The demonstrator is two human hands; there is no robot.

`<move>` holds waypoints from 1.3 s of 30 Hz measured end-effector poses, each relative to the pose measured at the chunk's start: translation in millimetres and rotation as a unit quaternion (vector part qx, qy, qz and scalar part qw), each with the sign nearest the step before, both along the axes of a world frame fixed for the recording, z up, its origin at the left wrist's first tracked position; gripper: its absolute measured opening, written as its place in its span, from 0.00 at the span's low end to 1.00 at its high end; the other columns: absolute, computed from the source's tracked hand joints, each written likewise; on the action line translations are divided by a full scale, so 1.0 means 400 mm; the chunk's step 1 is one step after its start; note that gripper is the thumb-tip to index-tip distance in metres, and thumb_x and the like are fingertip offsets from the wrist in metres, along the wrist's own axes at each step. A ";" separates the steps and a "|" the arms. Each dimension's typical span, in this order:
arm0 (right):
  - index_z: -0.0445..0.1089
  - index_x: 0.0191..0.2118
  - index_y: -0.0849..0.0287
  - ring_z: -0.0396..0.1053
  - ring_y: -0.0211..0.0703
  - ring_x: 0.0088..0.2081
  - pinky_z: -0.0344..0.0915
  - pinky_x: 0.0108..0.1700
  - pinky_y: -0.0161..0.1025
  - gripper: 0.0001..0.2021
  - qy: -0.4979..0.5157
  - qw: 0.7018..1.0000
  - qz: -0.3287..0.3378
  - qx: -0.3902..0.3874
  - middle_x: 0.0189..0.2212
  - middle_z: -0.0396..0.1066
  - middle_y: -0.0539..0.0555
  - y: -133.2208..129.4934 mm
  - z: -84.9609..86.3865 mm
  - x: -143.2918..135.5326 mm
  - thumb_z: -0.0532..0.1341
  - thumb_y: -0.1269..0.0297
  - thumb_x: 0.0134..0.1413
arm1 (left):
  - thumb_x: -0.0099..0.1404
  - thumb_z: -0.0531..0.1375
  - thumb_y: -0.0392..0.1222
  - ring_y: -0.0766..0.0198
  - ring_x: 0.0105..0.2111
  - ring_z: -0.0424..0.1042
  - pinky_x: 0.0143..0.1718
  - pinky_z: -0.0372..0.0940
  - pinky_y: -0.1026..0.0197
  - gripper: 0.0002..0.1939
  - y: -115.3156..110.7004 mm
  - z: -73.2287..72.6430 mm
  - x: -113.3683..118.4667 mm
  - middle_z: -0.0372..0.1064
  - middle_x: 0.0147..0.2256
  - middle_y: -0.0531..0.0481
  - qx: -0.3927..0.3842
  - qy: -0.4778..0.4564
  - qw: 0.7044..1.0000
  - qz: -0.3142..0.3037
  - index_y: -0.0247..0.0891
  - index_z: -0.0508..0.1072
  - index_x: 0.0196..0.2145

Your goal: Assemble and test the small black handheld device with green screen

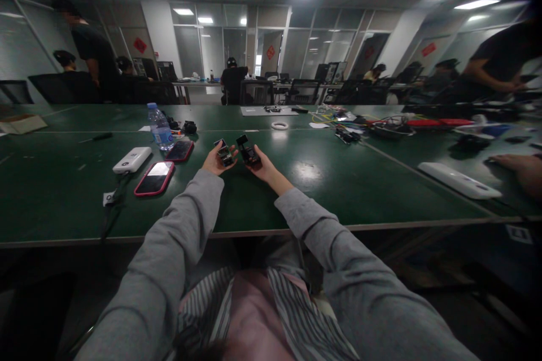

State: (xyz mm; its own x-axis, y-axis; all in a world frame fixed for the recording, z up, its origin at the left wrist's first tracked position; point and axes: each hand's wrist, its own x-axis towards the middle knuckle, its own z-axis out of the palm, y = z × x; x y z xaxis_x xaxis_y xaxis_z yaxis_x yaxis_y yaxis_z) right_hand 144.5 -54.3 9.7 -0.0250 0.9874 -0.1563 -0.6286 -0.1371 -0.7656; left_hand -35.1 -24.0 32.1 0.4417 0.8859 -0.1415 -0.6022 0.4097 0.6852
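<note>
Both arms reach out over the green tabletop, the hands close together but apart. My left hand (214,161) is closed around a small dark electronic device (226,154), with a greenish, circuit-like face turned up; its exact kind I cannot make out. Held in my right hand (265,166) is a small black boxy device (248,152) with a flat dark panel standing up at its far end. Fingers wrap its near side and hide part of it. Left of my hands lie a phone in a pink case (154,179) and another red-edged phone (179,150).
A water bottle (160,128) and a white power bank-like box (132,160) with a cable stand to the left. A white ring (279,126) lies farther back. Tangled cables (345,118) and a long white device (459,180) are to the right, near another person's hand (519,166).
</note>
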 end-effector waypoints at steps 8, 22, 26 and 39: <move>0.69 0.36 0.57 0.67 0.35 0.26 0.67 0.28 0.32 0.13 0.007 1.000 0.011 0.006 0.24 0.69 0.48 0.005 -0.005 0.005 0.58 0.52 0.56 | 0.61 0.59 0.53 0.60 0.37 0.75 0.42 0.67 0.54 0.15 0.004 -0.002 0.000 0.75 0.36 0.47 0.000 -0.006 1.000 0.000 0.39 0.69 0.36; 0.69 0.36 0.58 0.67 0.35 0.27 0.67 0.29 0.32 0.14 0.002 1.000 0.006 0.002 0.25 0.68 0.49 0.004 -0.006 0.003 0.59 0.51 0.55 | 0.60 0.60 0.54 0.61 0.38 0.74 0.43 0.67 0.54 0.16 0.006 -0.007 0.003 0.75 0.36 0.47 0.006 -0.003 1.000 0.002 0.39 0.69 0.36; 0.69 0.36 0.58 0.67 0.35 0.27 0.67 0.29 0.32 0.14 -0.001 1.000 0.010 0.001 0.25 0.68 0.49 0.002 -0.007 0.004 0.59 0.50 0.54 | 0.60 0.60 0.53 0.61 0.38 0.74 0.43 0.67 0.54 0.15 0.004 -0.005 0.003 0.74 0.37 0.47 0.001 0.000 1.000 0.008 0.39 0.69 0.36; 0.69 0.35 0.58 0.66 0.35 0.26 0.67 0.29 0.32 0.13 0.001 1.000 -0.001 0.003 0.23 0.68 0.48 0.004 -0.007 0.002 0.60 0.52 0.54 | 0.59 0.60 0.54 0.63 0.37 0.74 0.44 0.66 0.54 0.16 0.005 -0.004 0.002 0.74 0.36 0.49 0.006 -0.005 1.000 0.007 0.38 0.69 0.35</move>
